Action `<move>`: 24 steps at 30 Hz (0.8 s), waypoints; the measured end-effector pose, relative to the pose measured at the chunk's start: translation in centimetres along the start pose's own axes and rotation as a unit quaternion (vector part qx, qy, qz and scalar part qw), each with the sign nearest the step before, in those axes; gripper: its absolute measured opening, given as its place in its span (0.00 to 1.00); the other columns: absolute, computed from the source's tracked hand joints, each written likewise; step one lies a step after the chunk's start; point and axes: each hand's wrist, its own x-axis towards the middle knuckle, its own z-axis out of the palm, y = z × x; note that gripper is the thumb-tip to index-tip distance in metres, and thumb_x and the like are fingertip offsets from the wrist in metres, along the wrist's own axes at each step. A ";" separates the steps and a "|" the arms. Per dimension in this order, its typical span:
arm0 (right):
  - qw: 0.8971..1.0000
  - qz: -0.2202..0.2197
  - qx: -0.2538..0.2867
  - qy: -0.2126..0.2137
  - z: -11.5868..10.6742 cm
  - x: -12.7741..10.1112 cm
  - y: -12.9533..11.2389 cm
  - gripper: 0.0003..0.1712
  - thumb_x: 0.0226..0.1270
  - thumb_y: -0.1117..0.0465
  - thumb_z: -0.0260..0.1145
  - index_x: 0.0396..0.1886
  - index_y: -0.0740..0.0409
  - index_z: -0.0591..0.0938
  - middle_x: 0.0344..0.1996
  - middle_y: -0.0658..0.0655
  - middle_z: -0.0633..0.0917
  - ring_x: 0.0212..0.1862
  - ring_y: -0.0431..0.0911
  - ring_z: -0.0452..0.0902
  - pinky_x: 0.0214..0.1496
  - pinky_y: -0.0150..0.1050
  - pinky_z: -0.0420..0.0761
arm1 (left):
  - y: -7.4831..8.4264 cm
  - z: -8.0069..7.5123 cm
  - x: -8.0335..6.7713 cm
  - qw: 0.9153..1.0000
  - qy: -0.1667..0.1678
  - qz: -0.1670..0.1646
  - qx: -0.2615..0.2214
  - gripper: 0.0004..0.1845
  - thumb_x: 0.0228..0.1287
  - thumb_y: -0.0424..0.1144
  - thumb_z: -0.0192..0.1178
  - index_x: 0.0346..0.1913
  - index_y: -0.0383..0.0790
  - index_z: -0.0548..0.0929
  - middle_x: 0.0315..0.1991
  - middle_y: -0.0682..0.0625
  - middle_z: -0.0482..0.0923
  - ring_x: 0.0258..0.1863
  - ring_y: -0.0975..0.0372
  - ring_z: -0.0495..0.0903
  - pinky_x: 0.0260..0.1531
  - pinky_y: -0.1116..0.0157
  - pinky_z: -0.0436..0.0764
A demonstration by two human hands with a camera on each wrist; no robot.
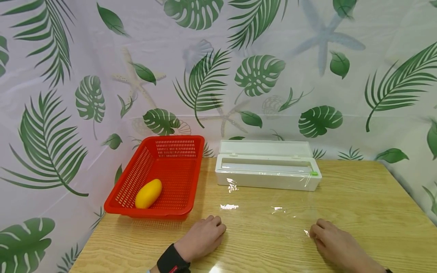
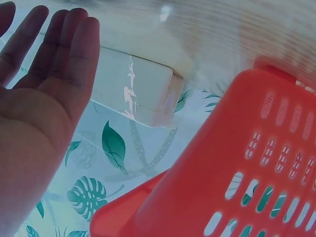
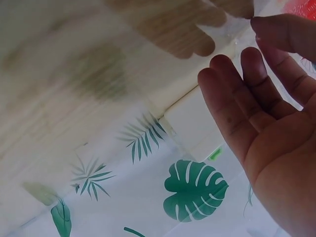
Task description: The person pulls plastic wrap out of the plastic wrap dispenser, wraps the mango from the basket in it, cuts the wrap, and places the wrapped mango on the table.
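Two hands, the left hand and the right hand, lie well apart across the lower part of the head frame. Between them and the white box stretches see-through film, running from the box's front toward the lower middle (its glints show it better than its outline). The right thumb and forefinger pinch the film's corner, the other fingers bent loosely. On the left, three long fingers sit close together; the thumb is cut off by the left edge of the wrist view, so I cannot tell whether it pinches anything.

The box stands at centre right, lid raised against the printed sheet, a green tab at its right end. At centre left, the red basket holds a yellow mango near its front left wall. A narrow gap divides basket from box; the basket's front right corner comes near the left hand. Rightward, the counter runs well past the right hand to its slanting edge.
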 end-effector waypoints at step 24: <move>0.996 0.014 0.044 0.075 -2.3 2.0 -1.5 0.10 0.59 0.64 0.73 0.33 0.46 0.80 0.33 0.40 0.78 0.34 0.35 0.77 0.32 0.34 0.78 | -0.9 -9.1 0.1 0.993 0.113 0.011 -0.006 0.08 0.63 0.40 0.68 0.43 0.46 0.83 0.40 0.52 0.79 0.36 0.61 0.76 0.32 0.71 0.78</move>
